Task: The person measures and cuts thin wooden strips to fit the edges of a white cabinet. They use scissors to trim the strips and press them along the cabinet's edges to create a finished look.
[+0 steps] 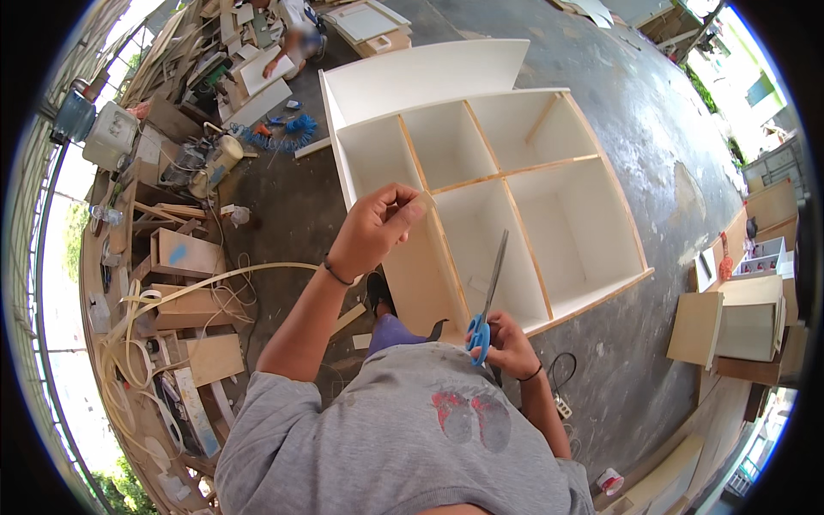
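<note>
My right hand (505, 348) is closed around the blue handles of a pair of scissors (479, 336). The long metal blades point up and away from me, over the near part of a white cabinet (592, 301). My left hand (378, 227) is raised above the cabinet's left side, with thumb and fingers pinched together. What lies in that pinch, if anything, is too small to make out. The cabinet lies with its compartments facing up; pale wooden strips edge its dividers.
Pale coiled strips (129, 343) hang over the cluttered bench on the left, one stretching toward my left forearm. Scrap boards (236, 43) pile at the far left near another person (300, 41). A blue coiled hose (292, 133) lies on the floor. Wooden boxes (747, 330) stand at the right.
</note>
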The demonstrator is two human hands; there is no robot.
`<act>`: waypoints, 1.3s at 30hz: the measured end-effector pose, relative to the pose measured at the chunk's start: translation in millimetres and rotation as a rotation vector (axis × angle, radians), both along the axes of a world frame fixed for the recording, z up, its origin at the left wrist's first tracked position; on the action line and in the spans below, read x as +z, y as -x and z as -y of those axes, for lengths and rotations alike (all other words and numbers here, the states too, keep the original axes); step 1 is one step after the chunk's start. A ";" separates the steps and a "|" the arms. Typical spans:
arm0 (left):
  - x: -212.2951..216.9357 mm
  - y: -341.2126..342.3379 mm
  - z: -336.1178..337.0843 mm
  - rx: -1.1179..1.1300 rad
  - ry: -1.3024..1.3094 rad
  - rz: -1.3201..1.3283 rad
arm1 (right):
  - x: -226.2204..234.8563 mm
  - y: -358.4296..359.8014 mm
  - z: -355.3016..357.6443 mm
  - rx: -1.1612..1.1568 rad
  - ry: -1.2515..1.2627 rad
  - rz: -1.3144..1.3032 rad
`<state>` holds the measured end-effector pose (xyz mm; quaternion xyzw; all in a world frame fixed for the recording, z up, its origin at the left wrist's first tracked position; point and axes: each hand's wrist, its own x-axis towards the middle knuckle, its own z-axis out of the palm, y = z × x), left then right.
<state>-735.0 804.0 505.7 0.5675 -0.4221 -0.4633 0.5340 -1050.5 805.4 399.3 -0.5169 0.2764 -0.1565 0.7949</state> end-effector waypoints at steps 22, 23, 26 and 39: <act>3.6 41.5 -45.4 -0.135 0.087 0.369 | 62.9 -35.8 0.3 -0.143 0.134 -0.031; 0.2 42.8 -47.6 -0.131 0.079 0.350 | 59.7 -35.8 -1.2 -0.165 0.122 -0.040; -7.8 45.8 -52.5 -0.112 0.052 0.321 | 58.2 -38.2 -7.1 -0.257 0.079 -0.004; -4.3 55.8 -48.3 -0.075 0.148 0.468 | 72.1 -30.4 -11.3 -0.097 0.004 0.054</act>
